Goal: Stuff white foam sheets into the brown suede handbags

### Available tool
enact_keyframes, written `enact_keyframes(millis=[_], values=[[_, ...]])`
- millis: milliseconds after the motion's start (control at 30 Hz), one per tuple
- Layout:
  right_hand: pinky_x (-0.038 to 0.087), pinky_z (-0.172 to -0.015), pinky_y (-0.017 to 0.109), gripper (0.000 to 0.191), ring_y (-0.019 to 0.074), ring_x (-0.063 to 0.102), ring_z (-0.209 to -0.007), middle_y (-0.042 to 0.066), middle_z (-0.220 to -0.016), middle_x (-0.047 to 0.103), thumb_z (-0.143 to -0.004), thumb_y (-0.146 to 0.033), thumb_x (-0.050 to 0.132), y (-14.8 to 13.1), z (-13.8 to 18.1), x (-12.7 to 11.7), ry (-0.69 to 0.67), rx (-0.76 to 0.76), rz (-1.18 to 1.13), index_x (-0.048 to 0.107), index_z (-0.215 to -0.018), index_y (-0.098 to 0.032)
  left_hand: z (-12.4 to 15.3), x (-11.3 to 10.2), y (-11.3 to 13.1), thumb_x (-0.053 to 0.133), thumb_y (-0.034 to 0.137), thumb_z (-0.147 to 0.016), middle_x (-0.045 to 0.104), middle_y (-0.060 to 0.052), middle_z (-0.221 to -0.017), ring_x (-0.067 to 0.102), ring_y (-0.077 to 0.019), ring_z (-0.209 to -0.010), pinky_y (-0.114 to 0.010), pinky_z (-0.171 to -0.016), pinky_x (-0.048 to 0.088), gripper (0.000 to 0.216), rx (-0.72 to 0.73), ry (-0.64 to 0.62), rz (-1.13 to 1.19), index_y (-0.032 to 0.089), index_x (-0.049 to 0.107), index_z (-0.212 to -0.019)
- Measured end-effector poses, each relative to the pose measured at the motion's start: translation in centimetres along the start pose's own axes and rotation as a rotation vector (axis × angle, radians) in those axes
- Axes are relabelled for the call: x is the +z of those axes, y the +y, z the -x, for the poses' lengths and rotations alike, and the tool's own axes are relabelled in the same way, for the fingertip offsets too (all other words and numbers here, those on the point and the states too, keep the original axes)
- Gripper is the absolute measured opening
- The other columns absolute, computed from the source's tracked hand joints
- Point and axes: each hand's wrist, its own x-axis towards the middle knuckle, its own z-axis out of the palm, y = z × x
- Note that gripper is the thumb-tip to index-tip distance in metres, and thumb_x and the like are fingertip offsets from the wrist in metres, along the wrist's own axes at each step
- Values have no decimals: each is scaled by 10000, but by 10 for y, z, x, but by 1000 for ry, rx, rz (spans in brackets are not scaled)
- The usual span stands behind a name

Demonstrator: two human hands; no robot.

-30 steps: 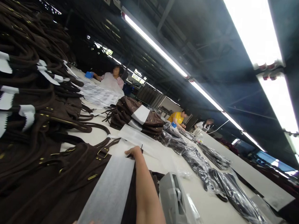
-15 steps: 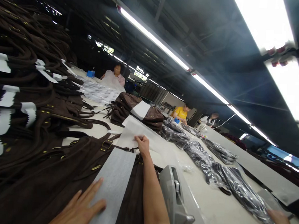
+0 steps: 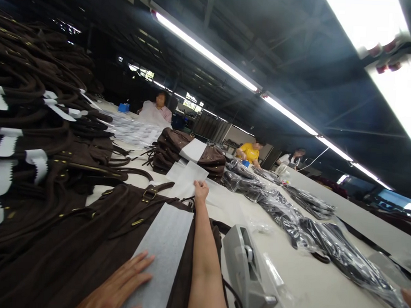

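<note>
Two hands on one brown bag point(image 3: 94, 240): left hand point(image 3: 119, 287) lies flat, fingers spread, pinning the white paper strip point(image 3: 162, 248); right hand point(image 3: 201, 191) pinches the strip's lifted far end, keeping it taut.

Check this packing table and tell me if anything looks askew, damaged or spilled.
Nothing stands out. The white tissue strip lies flat on the brown bag under the left hand; the right hand holds another tissue sheet. The tape dispenser stands upright.
</note>
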Motion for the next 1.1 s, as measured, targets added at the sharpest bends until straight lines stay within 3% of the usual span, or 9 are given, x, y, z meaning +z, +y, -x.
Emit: enact_keyframes(millis=[167, 267, 367, 500, 700, 833, 933, 1100], values=[[496, -733, 261, 305, 150, 598, -763, 86, -887, 675, -803, -470, 519, -36, -2, -4, 3, -46, -85, 513, -828, -166, -10, -11, 2, 605, 375, -866, 464, 19, -1458, 525, -188, -1266, -250, -1008, 467, 609, -85, 21, 36, 378, 395, -1438], [522, -729, 277, 405, 156, 642, -739, 81, -856, 693, -773, -565, 584, -65, 4, -15, -147, -72, -128, 530, -825, -167, -18, -16, 5, 595, 417, -875, 462, 4, -1451, 528, -200, -1260, -253, -1004, 483, 628, -150, 26, 26, 349, 364, -1455], [543, -703, 304, 476, 180, 679, -711, 85, -800, 714, -704, -598, 676, -90, 18, -33, -313, -74, -128, 582, -846, -154, -22, -16, 5, 541, 475, -898, 426, -35, -1468, 481, -234, -1304, -341, -1063, 452, 620, -187, -22, 11, 282, 359, -1458], [551, -731, 342, 507, 208, 698, -727, 107, -819, 738, -675, -563, 719, -108, 57, -63, -451, -72, -52, 683, -910, -116, -26, -12, 4, 479, 499, -914, 399, -79, -1478, 445, -254, -1337, -414, -1118, 398, 607, -223, -95, 27, 212, 395, -1443], [503, -952, 408, 222, 257, 696, -945, 53, -952, 751, -687, -277, 717, -86, 160, -92, -610, -113, 130, 777, -881, -187, -35, -19, 11, 421, 471, -908, 353, -152, -1507, 343, -288, -1401, -487, -1151, 325, 605, -333, -227, 44, 129, 468, -1405], [404, -1101, 379, 430, 219, 614, -1163, 39, -1188, 677, -698, -58, 596, -59, 208, -96, -662, -228, 303, 737, -1070, -222, -37, -16, 11, 406, 456, -904, 422, -210, -1464, 348, -310, -1399, -489, -1152, 317, 525, -362, -228, 57, 91, 648, -1195], [358, -1140, 352, 442, 181, 560, -1234, 34, -1282, 618, -762, -73, 577, -51, 219, -96, -683, -283, 361, 687, -1161, -227, -38, -12, 5, 394, 389, -897, 457, -168, -1458, 370, -291, -1393, -473, -1161, 311, 466, -379, -187, 123, 112, 652, -1169], [336, -1150, 397, 339, 200, 553, -1242, 47, -1236, 650, -811, -276, 672, -52, 230, -99, -731, -229, 151, 694, -1146, -223, -44, -25, -1, 454, 314, -803, 538, -107, -1403, 411, -288, -1370, -421, -1165, 309, 502, -444, -159, 388, 132, 591, -1250]])
